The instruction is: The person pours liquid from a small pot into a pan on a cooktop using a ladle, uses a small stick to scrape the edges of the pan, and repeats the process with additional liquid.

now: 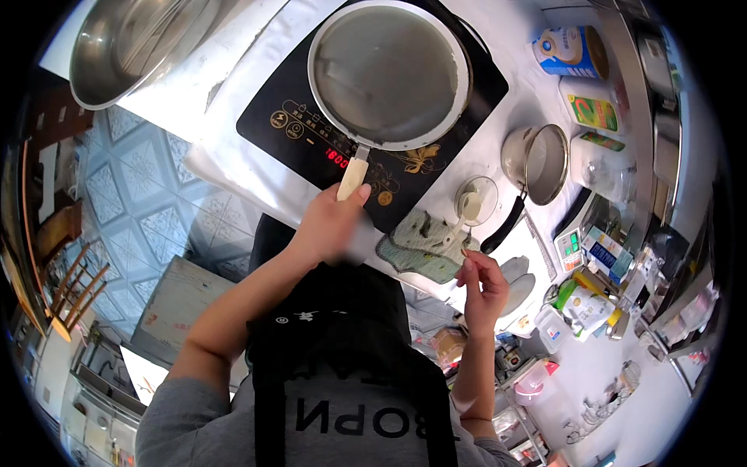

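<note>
My left hand (331, 225) grips the cream handle (353, 175) of a round frying pan (388, 73) with a pale rim. The pan sits on a black induction cooktop (280, 149) with lit red digits. Its inside looks grey and smooth; I cannot tell whether a thin layer covers the base. My right hand (485, 286) hovers by the counter's front edge, thumb and forefinger pinched together. Something small and thin may be between those fingertips. Just beyond them lies a folded green patterned cloth (423, 248). A pale spoon (470, 207) leans in a small glass bowl (483, 190).
Right of the cooktop stands a small saucepan (519, 154) with a black handle. Grey round discs (516, 292) lie near my right hand. Beyond are a kitchen scale (569, 248), a blue can (569, 51) and plastic containers (601, 166). A steel bowl (93, 70) holds a whisk (149, 44).
</note>
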The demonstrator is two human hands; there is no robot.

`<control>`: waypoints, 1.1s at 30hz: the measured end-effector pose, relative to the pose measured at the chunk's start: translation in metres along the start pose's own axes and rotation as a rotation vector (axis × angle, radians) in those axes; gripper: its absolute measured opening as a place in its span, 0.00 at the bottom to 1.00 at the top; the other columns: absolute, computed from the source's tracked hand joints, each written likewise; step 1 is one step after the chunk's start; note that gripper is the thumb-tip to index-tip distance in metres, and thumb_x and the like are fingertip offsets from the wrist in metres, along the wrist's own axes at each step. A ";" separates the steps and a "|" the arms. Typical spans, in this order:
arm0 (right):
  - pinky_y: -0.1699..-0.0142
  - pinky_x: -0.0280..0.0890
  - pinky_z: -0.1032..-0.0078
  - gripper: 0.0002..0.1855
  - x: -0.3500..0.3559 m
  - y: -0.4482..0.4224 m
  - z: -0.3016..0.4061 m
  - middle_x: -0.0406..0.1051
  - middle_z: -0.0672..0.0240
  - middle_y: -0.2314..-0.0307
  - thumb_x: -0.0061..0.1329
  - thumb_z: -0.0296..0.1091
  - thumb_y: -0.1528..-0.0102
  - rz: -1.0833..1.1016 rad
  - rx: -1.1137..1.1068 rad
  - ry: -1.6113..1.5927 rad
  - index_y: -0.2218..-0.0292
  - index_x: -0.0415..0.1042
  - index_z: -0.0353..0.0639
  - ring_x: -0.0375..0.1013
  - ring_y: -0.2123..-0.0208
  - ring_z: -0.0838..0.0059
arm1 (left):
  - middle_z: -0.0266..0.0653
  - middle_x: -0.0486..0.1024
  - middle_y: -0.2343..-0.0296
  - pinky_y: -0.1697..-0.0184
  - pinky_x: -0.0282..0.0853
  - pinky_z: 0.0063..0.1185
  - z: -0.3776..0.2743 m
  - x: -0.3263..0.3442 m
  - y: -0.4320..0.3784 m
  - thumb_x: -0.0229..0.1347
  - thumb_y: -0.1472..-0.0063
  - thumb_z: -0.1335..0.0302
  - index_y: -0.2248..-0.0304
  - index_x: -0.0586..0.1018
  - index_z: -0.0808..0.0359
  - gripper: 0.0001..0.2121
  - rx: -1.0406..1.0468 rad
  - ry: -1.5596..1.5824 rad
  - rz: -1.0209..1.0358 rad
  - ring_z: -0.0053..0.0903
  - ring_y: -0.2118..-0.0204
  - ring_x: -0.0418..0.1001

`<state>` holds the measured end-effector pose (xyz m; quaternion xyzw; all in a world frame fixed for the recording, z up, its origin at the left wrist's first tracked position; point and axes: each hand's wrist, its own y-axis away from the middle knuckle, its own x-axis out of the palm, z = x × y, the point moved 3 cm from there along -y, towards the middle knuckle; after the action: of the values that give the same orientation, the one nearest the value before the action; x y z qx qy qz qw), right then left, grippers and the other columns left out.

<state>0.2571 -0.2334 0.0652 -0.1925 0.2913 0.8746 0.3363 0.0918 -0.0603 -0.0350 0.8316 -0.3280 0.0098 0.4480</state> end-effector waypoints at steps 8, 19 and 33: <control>0.72 0.58 0.84 0.05 -0.001 -0.081 0.052 0.71 0.69 0.79 0.50 0.21 0.52 -0.072 -0.431 0.425 0.70 0.74 0.39 0.66 0.77 0.78 | 0.29 0.65 0.85 0.80 0.60 0.18 -0.012 0.008 -0.010 0.47 0.40 0.59 0.68 0.70 0.68 0.17 -0.082 -0.038 0.003 0.15 0.84 0.63; 0.63 0.53 0.74 0.08 0.038 -0.174 0.113 0.65 0.80 0.77 0.54 0.30 0.59 0.087 -0.937 0.988 0.73 0.74 0.54 0.63 0.68 0.74 | 0.26 0.60 0.89 0.89 0.53 0.13 -0.029 0.014 -0.011 0.45 0.38 0.60 0.70 0.66 0.65 0.14 -0.190 0.107 0.088 0.11 0.91 0.57; 0.62 0.52 0.74 0.08 0.058 -0.174 0.096 0.66 0.79 0.78 0.55 0.29 0.59 0.195 -0.835 0.841 0.72 0.75 0.52 0.62 0.66 0.72 | 0.25 0.60 0.89 0.88 0.54 0.12 -0.030 0.014 -0.011 0.46 0.38 0.62 0.69 0.67 0.66 0.14 -0.231 0.132 0.080 0.10 0.90 0.58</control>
<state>0.3251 -0.0392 0.0407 -0.6102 0.0476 0.7908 0.0063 0.1175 -0.0413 -0.0207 0.7583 -0.3294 0.0444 0.5608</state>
